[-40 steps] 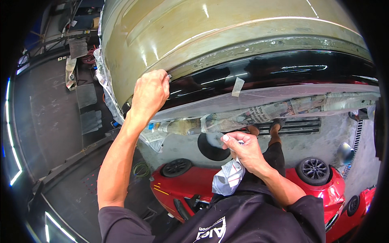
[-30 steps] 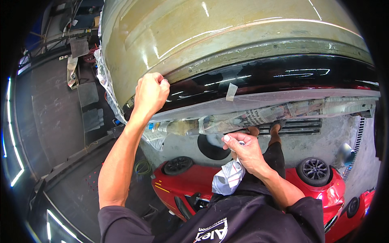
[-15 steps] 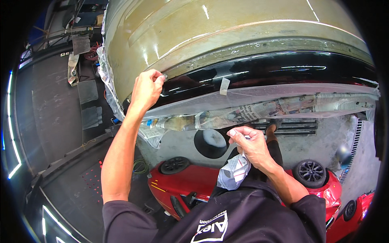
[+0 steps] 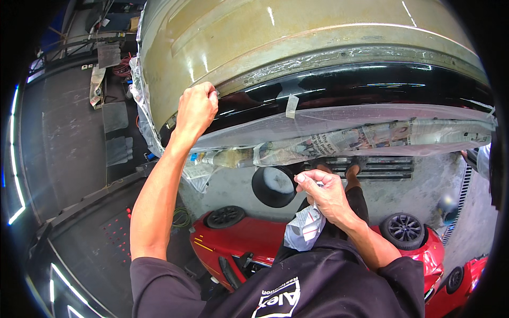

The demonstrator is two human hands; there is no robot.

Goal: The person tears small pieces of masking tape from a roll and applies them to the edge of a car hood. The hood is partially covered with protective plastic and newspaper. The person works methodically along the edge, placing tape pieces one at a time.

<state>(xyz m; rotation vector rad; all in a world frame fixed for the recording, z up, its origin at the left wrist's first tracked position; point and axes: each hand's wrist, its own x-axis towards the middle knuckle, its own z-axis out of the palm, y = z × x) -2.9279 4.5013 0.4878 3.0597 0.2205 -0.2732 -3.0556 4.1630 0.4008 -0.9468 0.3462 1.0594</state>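
My left hand [image 4: 197, 108] is closed at the left end of a seam, where a glossy black body panel [image 4: 360, 85] meets a dull olive-brown car panel [image 4: 318, 40]. Its fingertips press together against the seam; what they hold is too small and hidden to name. Lower down, my right hand [image 4: 327, 199] pinches thumb and forefinger together. Crumpled printed paper [image 4: 305, 229], which looks like newspaper, hangs from its curled fingers. A short pale strip of tape [image 4: 291, 106] sticks to the black panel's lower edge, above clear plastic film [image 4: 366, 117].
Newspaper masking [image 4: 334, 143] runs below the film. A black bucket [image 4: 274, 186] stands on the concrete floor near my feet. Behind me are a red car [image 4: 238, 238] and loose wheels [image 4: 403, 231]. Hoses [image 4: 123, 68] and dark boards lie to the left.
My left hand has shifted slightly up along the seam and turned, so its fingertips are more hidden. The right hand keeps the paper, almost unmoved. The view has tilted a little.
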